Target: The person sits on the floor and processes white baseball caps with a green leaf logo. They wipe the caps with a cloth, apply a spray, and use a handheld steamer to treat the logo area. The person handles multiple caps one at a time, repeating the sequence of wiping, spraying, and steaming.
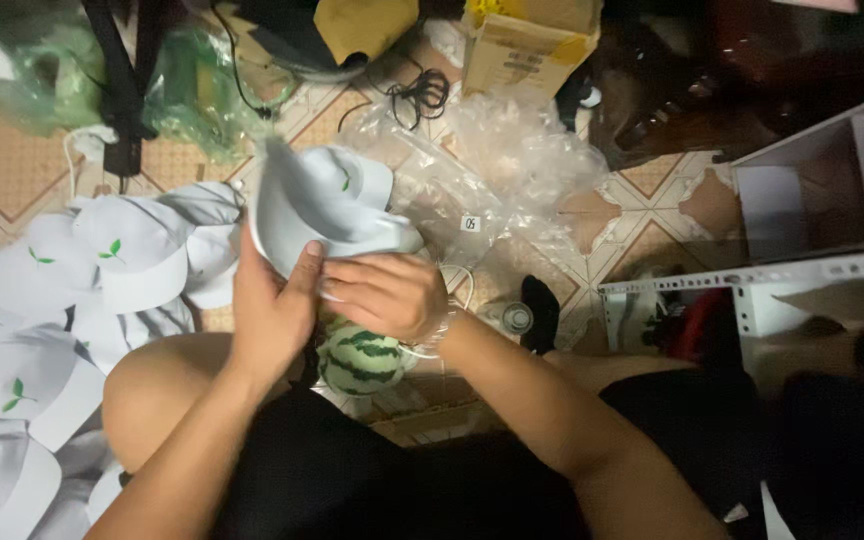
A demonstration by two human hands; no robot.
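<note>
I am sitting on the tiled floor (12, 165) and holding a white cap (327, 205) up in front of me, just above my knees. My left hand (270, 305) is gripping the cap's lower edge from the left, thumb pressed up against the fabric and fingers curled behind it. My right hand (384, 293) is closing over the same edge from the right, fingers folded down onto the brim, so both hands are clamping the cap between them and almost touching each other.

To do this well, I judge I should be keeping the brim flat and the crown uncrushed, pressing only along the stiff edge, and turning the cap so the small green leaf mark faces the same way as on the others.

A pile of matching white caps (72, 300) with green leaf marks is lying to my left, overlapping one another. Crumpled clear plastic wrapping (512, 160) is spread just beyond the cap, and a cardboard box (527, 45) is standing farther off. A watermelon-patterned ball (359, 358) is resting under my wrists, between my legs.
</note>
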